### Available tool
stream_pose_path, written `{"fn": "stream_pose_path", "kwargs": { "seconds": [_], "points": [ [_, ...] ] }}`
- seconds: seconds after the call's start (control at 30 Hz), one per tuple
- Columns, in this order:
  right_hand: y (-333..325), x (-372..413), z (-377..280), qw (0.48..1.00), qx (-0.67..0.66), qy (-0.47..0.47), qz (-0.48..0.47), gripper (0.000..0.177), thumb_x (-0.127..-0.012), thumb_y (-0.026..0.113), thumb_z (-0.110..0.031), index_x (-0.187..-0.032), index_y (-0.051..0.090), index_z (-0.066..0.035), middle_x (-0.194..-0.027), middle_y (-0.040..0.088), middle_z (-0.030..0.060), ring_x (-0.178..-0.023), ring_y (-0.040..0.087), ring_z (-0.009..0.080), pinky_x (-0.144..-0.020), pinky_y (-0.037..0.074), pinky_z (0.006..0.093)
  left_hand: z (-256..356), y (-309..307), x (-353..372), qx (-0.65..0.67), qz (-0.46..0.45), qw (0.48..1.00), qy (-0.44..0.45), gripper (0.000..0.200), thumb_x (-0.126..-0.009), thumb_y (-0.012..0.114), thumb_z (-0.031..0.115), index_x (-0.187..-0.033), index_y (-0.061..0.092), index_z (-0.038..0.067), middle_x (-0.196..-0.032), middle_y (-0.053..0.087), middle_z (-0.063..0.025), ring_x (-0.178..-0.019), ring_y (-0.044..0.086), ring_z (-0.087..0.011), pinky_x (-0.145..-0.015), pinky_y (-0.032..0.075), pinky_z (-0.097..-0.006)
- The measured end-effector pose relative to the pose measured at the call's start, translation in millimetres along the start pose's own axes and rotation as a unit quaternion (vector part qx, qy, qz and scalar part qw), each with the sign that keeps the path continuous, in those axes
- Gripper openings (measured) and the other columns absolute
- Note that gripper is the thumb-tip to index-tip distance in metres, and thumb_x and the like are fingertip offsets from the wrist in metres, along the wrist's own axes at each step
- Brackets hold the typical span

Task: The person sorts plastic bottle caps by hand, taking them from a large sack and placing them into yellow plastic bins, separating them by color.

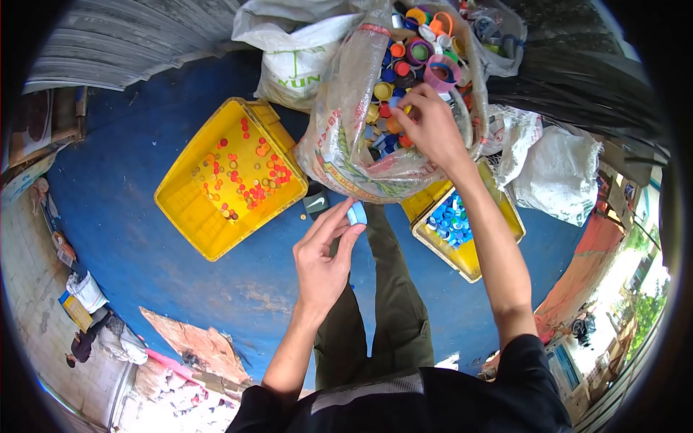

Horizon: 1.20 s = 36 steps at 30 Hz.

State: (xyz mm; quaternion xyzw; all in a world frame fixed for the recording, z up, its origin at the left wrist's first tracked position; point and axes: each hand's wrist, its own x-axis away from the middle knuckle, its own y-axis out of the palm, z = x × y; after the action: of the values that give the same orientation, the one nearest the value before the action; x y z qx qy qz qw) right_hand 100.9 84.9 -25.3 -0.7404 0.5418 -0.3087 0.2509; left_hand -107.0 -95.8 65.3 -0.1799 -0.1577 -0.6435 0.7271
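Note:
Between the thumb and fingers of my left hand (323,263) is a light blue bottle cap (356,213), held in front of the big sack. That sack (339,144), of clear printed plastic, stands open and is filled with mixed caps (404,68) in many colours. My right hand (431,128) reaches into its mouth, fingers bent together over the caps; what they grip, if anything, I cannot make out. Red and orange caps (256,195) lie scattered in the yellow tub (209,242) on the left. Blue caps (451,220) are heaped in the yellow tub (511,216) on the right, partly behind my right forearm.
A white sack (289,76) stands behind the left tub. More white sacks (559,173) lie at the right. The floor (238,289) is blue, with a torn board (191,339) at lower left. Another person (88,339) is at the far left.

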Motion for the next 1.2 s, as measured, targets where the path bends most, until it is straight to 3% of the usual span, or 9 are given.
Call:
{"fn": "stream_pose_path", "kwargs": {
  "seconds": [0.1, 0.13, 0.2, 0.3, 0.43, 0.57, 0.73, 0.97, 1.2],
  "points": [
    [-29.8, 62.4, -27.3, 0.978, -0.196, 0.046, 0.056, 0.019, -0.098, 0.075, -0.017, -0.099, 0.072, 0.001, -0.098, 0.072, 0.0072, -0.09, 0.07, 0.0173, -0.083, 0.056, 0.0329, 13.7, -14.5, 29.6, 0.027, -0.003, 1.0, 0.01, 0.042, -0.096, 0.074, -0.006, -0.138, 0.067, -0.003, -0.135, 0.069, -0.0148, -0.11, 0.071, -0.0168, -0.097, 0.06, -0.0307],
    [-51.0, 90.8, -57.4, 0.961, -0.235, 0.145, -0.001, 0.019, -0.099, 0.075, -0.02, -0.1, 0.071, -0.002, -0.095, 0.071, 0.0013, -0.089, 0.064, 0.0089, -0.083, 0.054, 0.0284, 19.6, -19.1, 41.0, 0.04, -0.004, 0.999, 0.017, 0.04, -0.096, 0.074, -0.006, -0.136, 0.069, -0.003, -0.133, 0.069, -0.0143, -0.108, 0.072, -0.0165, -0.096, 0.061, -0.0306],
    [-56.9, 152.7, -94.6, 0.921, -0.348, 0.175, -0.014, 0.015, -0.097, 0.079, -0.014, -0.104, 0.069, -0.005, -0.097, 0.072, -0.0019, -0.087, 0.065, 0.0052, -0.081, 0.054, 0.025, 33.0, -29.5, 67.2, 0.074, -0.026, 0.997, 0.018, 0.041, -0.096, 0.073, -0.008, -0.136, 0.069, -0.003, -0.133, 0.067, -0.0125, -0.11, 0.071, -0.0156, -0.096, 0.06, -0.029],
    [-63.9, 239.1, -166.9, 0.852, -0.494, 0.164, -0.064, 0.024, -0.101, 0.073, -0.006, -0.122, 0.061, -0.002, -0.101, 0.075, 0.0028, -0.093, 0.068, 0.0065, -0.085, 0.055, 0.025, 60.6, -42.6, 110.5, 0.095, -0.084, 0.991, 0.043, 0.042, -0.096, 0.073, -0.008, -0.137, 0.068, -0.003, -0.131, 0.068, -0.0118, -0.111, 0.07, -0.0153, -0.099, 0.059, -0.0293],
    [-84.6, 325.4, -248.1, 0.834, -0.52, 0.186, 0.0, 0.047, -0.105, 0.068, -0.009, -0.149, 0.054, 0.0, -0.12, 0.075, 0.0096, -0.099, 0.07, 0.0121, -0.086, 0.057, 0.0271, 105.1, -58.6, 173.0, 0.074, -0.182, 0.98, 0.033, 0.044, -0.095, 0.074, -0.008, -0.138, 0.066, -0.005, -0.132, 0.066, -0.0121, -0.112, 0.07, -0.017, -0.101, 0.057, -0.0299],
    [-98.7, 393.3, -275.0, 0.828, -0.539, 0.142, 0.052, 0.034, -0.106, 0.068, -0.01, -0.138, 0.067, 0.002, -0.123, 0.075, 0.0122, -0.099, 0.072, 0.0141, -0.085, 0.058, 0.0283, 136.7, -67.5, 217.4, 0.022, -0.281, 0.957, 0.064, 0.042, -0.098, 0.073, -0.002, -0.139, 0.066, -0.003, -0.131, 0.066, -0.0114, -0.114, 0.071, -0.0187, -0.1, 0.058, -0.0316],
    [-122.1, 451.5, -286.0, 0.826, -0.526, 0.144, 0.139, 0.035, -0.105, 0.068, -0.011, -0.138, 0.067, 0.001, -0.119, 0.076, 0.0114, -0.099, 0.073, 0.0141, -0.086, 0.06, 0.0281, 164.5, -44.5, 255.6, -0.017, -0.359, 0.926, 0.115, 0.04, -0.099, 0.073, 0.001, -0.138, 0.067, -0.002, -0.131, 0.065, -0.0098, -0.114, 0.071, -0.0201, -0.101, 0.058, -0.0325],
    [-159.4, 516.5, -253.2, 0.809, -0.519, 0.141, 0.237, 0.038, -0.105, 0.07, -0.014, -0.139, 0.065, 0.003, -0.108, 0.077, 0.0098, -0.091, 0.073, 0.0133, -0.083, 0.059, 0.0273, 174.2, 29.8, 294.8, -0.072, -0.428, 0.888, 0.151, 0.04, -0.098, 0.074, -0.001, -0.137, 0.066, -0.004, -0.129, 0.064, -0.0095, -0.113, 0.071, -0.0186, -0.101, 0.057, -0.03],
    [-217.4, 601.6, -187.3, 0.79, -0.519, 0.155, 0.287, 0.044, -0.101, 0.076, -0.012, -0.14, 0.065, 0.002, -0.106, 0.076, 0.0075, -0.094, 0.072, 0.0122, -0.083, 0.058, 0.0262, 170.5, 144.9, 343.6, -0.102, -0.495, 0.844, 0.176, 0.039, -0.097, 0.074, -0.002, -0.137, 0.068, -0.003, -0.127, 0.065, -0.0098, -0.111, 0.071, -0.0176, -0.099, 0.059, -0.0296]
  ]
}}
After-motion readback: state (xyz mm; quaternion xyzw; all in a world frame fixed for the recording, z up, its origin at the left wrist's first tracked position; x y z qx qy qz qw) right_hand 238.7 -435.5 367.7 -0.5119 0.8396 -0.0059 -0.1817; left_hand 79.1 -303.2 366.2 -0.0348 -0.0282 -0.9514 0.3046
